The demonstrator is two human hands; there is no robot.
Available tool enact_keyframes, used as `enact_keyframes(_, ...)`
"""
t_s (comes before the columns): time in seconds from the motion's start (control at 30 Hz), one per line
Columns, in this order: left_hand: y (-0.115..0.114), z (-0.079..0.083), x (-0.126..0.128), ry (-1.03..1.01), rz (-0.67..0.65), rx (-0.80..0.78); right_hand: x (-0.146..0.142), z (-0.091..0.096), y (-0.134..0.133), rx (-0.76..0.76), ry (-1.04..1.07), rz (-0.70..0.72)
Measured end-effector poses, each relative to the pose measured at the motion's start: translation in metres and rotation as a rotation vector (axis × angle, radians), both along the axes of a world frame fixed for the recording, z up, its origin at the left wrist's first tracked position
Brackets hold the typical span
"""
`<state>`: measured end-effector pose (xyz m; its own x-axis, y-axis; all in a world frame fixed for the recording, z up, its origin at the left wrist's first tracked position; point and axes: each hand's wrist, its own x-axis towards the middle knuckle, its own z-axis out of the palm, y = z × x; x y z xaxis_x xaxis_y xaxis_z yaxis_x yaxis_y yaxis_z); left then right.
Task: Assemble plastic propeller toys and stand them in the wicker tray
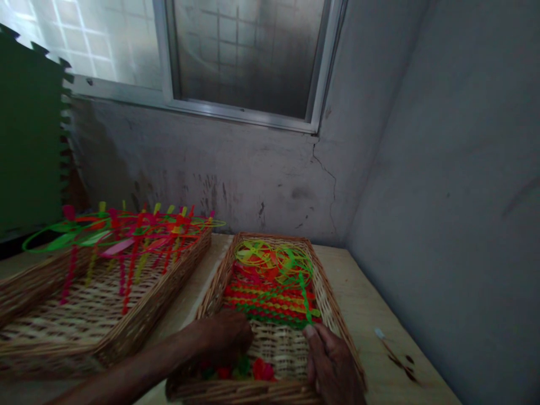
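Note:
A wicker tray (335, 315) in front of me holds bright plastic toy parts: green and yellow rings at its far end, red and green twisted sticks (270, 304) in the middle, small red and green pieces (261, 370) near me. My left hand (225, 336) reaches into the tray's near end, fingers curled down over the small pieces; what it holds is hidden. My right hand (331, 360) rests at the tray's near right rim, pinching the lower end of a green stick (307, 304) that rises over the pile.
A second, larger wicker tray (139, 320) stands to the left, with several assembled red, pink and green spinner toys (126, 233) lying across its far rim. Both rest on a wooden table (371, 315) in a grey wall corner under a window. Green foam mat at far left.

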<state>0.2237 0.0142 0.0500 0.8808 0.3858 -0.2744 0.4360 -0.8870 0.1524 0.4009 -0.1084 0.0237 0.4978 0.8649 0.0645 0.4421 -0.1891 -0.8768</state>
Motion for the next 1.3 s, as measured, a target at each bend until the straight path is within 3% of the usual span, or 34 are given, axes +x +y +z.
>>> enact_keyframes(0.1, -0.001, 0.004, 0.004, 0.125, -0.002, 0.046, -0.001, 0.005, -0.001, 0.041, 0.034, -0.010)
enact_keyframes(0.3, 0.002, 0.003, -0.001, 0.027, -0.002, -0.070, 0.002, 0.003, 0.002, 0.004, 0.083, 0.122)
enact_keyframes(0.6, 0.003, -0.015, 0.004, -0.089, -0.076, -0.143, 0.002, -0.009, 0.005, 0.040, 0.030, 0.062)
enact_keyframes(0.93, 0.000, -0.008, 0.000, -0.172, -0.142, -0.175, 0.001, -0.006, 0.004, 0.068, 0.001, 0.036)
enact_keyframes(1.3, 0.001, -0.009, -0.005, -0.262, -0.054, -0.221, 0.001, -0.012, 0.005, 0.107, -0.008, 0.015)
